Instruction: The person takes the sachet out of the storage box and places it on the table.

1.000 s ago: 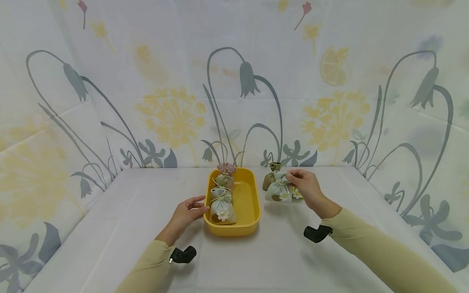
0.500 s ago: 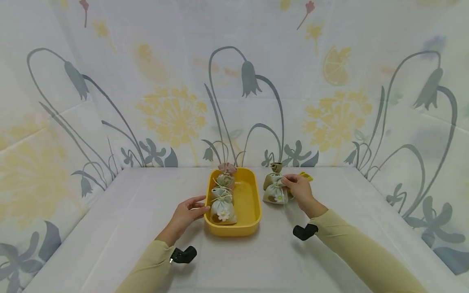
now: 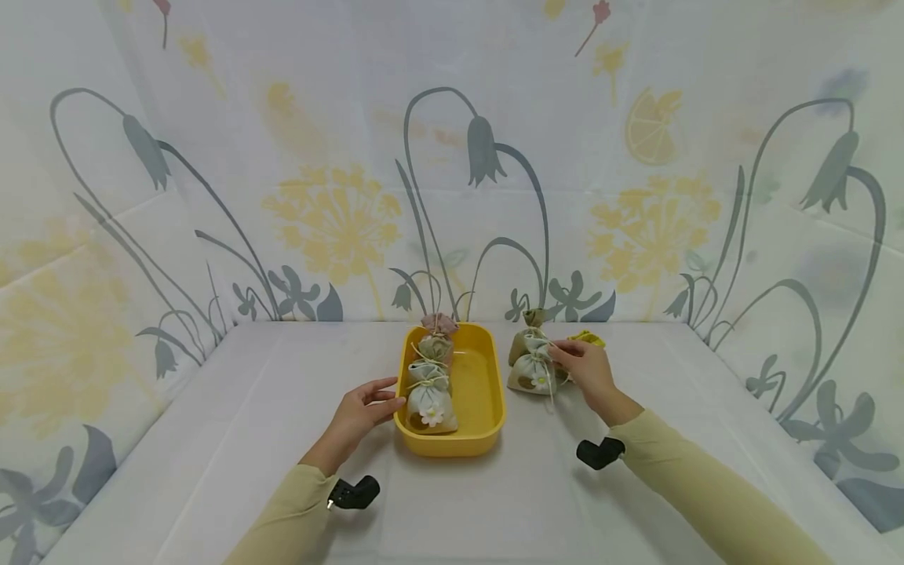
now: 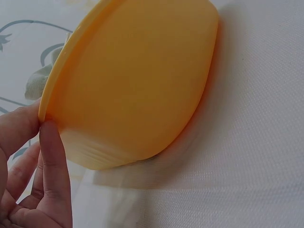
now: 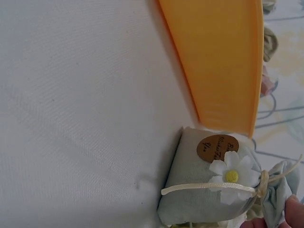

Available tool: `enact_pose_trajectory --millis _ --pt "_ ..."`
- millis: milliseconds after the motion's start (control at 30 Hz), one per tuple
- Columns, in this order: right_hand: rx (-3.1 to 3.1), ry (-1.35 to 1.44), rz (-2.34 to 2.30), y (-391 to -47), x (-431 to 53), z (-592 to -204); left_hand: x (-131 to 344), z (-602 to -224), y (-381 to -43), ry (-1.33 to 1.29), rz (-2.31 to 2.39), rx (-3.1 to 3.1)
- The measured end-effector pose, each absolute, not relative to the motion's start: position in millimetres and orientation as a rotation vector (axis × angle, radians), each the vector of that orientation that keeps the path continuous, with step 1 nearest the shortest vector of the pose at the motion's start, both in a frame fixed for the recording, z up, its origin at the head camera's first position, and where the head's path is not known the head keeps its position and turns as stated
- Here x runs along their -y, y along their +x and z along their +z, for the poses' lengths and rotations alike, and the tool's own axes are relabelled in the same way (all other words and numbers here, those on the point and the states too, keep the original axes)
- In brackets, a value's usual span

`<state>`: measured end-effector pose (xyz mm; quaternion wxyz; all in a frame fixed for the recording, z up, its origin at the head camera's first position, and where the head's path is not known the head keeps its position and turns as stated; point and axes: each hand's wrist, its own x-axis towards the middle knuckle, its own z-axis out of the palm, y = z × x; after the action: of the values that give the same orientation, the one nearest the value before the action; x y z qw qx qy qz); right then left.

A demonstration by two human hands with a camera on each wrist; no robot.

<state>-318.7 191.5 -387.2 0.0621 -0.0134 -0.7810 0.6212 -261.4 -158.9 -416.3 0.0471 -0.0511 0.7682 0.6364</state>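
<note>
A pale green drawstring pouch (image 3: 530,375) with a white flower and brown round sticker rests on the table, right of the yellow tub (image 3: 476,392). My right hand (image 3: 589,377) pinches its gathered neck; in the right wrist view only fingertips (image 5: 294,211) show at the cloth. On the other side, my left hand (image 3: 360,412) holds the tub's left rim, the rim between thumb and finger in the left wrist view. Inside the tub, along its left side, stand a pale green pouch (image 3: 429,404), an olive pouch (image 3: 432,348) and a pink pouch (image 3: 439,323).
Behind the held pouch stands another olive pouch (image 3: 523,344). Something yellow (image 3: 588,338) made of cloth shows beyond my right hand, mostly hidden. White cloth (image 3: 452,510) covers the table, and a flower-printed curtain (image 3: 339,227) hangs at the back.
My right hand has lowered the pale green pouch onto the table in front of the olive one, then shifted slightly right while keeping its neck. The left hand and tub have not moved.
</note>
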Motion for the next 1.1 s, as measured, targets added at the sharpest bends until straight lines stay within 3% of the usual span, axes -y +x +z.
enact_pose_trajectory --millis 1100 --pt "2.492 0.133 1.916 -272 -205 -376 160 -421 -264 -0.130 1.940 -2.359"
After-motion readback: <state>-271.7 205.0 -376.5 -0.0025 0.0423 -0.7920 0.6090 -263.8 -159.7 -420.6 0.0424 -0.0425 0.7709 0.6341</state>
